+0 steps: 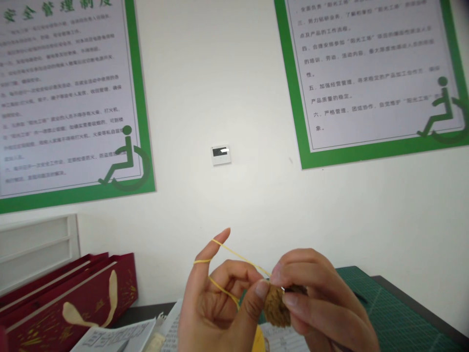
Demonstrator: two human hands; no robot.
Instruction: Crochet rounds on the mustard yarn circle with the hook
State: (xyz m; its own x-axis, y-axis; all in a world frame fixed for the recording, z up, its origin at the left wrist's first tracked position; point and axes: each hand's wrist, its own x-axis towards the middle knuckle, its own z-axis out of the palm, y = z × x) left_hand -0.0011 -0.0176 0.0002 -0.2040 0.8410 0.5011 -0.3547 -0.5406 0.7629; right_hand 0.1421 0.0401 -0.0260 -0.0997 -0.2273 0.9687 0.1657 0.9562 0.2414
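Yellow yarn (pixel 240 256) loops round the raised index finger of my left hand (pixel 220 303) and runs taut to the fingertips of my right hand (pixel 326 298). Between the hands is a small brown crocheted piece (pixel 277 308), its edge pinched by my left thumb and a bent finger. My right fingers close on a crochet hook (pixel 283 290); only a short shiny bit of it shows, and its tip is hidden at the work. Another strand of yarn drops through my left palm. Something yellow (pixel 258 340) shows below, partly covered by my left hand.
Printed papers (pixel 113 337) lie on the dark table, with a green cutting mat (pixel 399 313) at right. Dark red gift bags (pixel 98 303) stand at left before a white frame (pixel 40 242). Green-edged posters (pixel 304 159) and a small white panel (pixel 221 155) are on the wall.
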